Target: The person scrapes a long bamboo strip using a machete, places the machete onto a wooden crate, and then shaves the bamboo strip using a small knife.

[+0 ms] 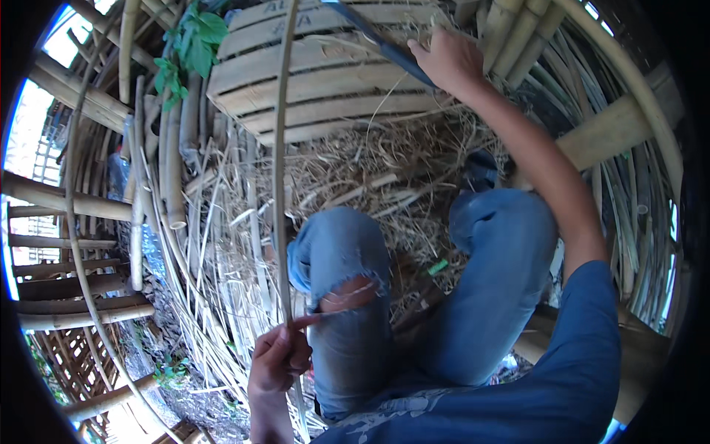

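In the lower left my left hand [279,359] is closed around a long, thin bamboo strip [280,163], its index finger stretched across toward my left knee. The strip runs nearly upright past the top edge of the view. At the top right, my right hand [450,59] is over a slatted wooden crate [318,96], fingers curled and thumb pointing left. A long dark-handled knife [396,53] lies slanted across the crate, its handle end meeting the heel of that hand. What the right fingers hold, if anything, is hidden.
Bamboo shavings [399,163] cover the ground before my knees. Pale split strips [222,296] lie to the left. Thick bamboo poles [74,203] stand at the left and another pole [599,140] crosses at the right. A leafy green plant [198,41] grows beside the crate.
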